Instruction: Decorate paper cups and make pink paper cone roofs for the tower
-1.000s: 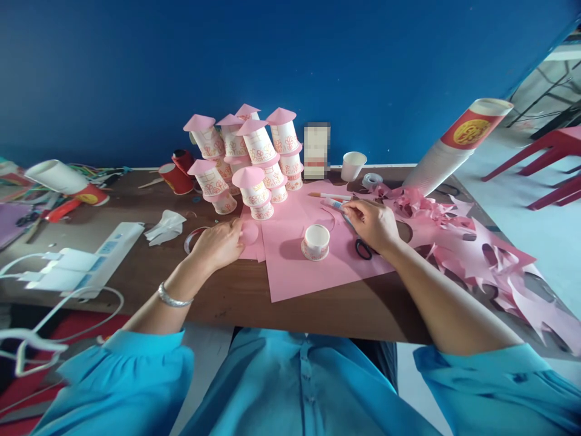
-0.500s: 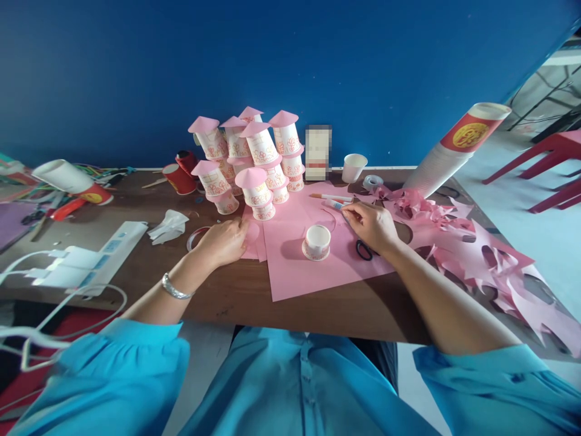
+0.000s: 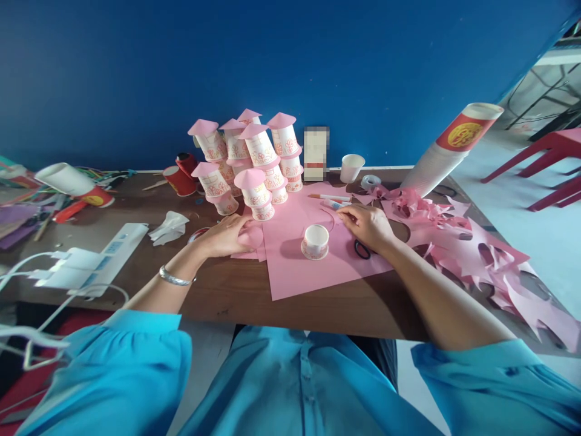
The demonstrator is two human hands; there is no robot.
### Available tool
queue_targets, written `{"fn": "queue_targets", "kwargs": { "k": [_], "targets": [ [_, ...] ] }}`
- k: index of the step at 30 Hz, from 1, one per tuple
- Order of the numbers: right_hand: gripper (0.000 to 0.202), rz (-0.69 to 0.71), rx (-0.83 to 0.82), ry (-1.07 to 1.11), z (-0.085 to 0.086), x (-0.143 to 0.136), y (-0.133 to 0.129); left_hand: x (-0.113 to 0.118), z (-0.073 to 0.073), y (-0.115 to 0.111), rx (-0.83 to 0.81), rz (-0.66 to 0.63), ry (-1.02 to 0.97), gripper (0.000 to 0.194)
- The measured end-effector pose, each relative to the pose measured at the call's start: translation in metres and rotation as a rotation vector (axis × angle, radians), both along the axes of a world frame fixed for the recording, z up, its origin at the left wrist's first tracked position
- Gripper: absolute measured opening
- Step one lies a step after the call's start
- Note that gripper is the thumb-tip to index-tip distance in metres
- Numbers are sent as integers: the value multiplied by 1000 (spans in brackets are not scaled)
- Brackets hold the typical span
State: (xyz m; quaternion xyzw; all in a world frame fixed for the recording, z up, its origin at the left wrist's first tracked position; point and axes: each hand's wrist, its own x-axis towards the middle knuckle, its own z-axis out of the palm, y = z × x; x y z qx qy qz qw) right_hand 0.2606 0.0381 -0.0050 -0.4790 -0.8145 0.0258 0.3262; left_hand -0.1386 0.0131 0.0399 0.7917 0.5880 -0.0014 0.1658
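My left hand (image 3: 228, 235) is closed around the edge of a small pink paper disc (image 3: 252, 237), just in front of the decorated cup towers (image 3: 258, 195). At the right, my right hand (image 3: 365, 226) rests with bent fingers over the large pink sheet (image 3: 290, 272), beside the markers (image 3: 330, 198); whatever its fingertips hold, if anything, is hidden. Between the hands a short white cup piece with a patterned rim (image 3: 316, 241) stands on the sheet. Black scissor handles (image 3: 362, 249) lie beneath my right wrist.
Pink paper scraps (image 3: 472, 248) cover the table's right side, near a leaning stack of cups (image 3: 447, 154). A white cup (image 3: 351, 168) and tape roll (image 3: 371, 181) stand behind. A power strip (image 3: 113, 254), crumpled tissue (image 3: 169, 227) and red cups (image 3: 180, 180) are at left.
My left hand has shifted slightly left and its fingers have spread a little around the paper disc, which shows more. My right hand has barely moved.
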Motion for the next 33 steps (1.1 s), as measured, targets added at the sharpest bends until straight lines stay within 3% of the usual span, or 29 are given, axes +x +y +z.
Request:
{"fn": "queue_targets", "kwargs": {
  "k": [7,16,19,23,26,33],
  "targets": [
    [20,-3,-23,-28,1,0,1,-2,2,-1,-45,12,37,63],
    [19,-7,-34,-31,0,1,2,3,10,-14,-43,-21,11,79],
    [19,-3,-53,-8,3,0,0,2,14,-16,-39,21,-47,69],
    [18,13,-93,96,8,-2,-1,1,19,-18,-63,112,-321,52],
    [17,12,-152,219,12,-3,-2,9,22,-19,-127,175,-629,57],
    [39,126,-458,656,29,-13,-13,65,35,-18,-258,225,-1237,65]
  ]
}}
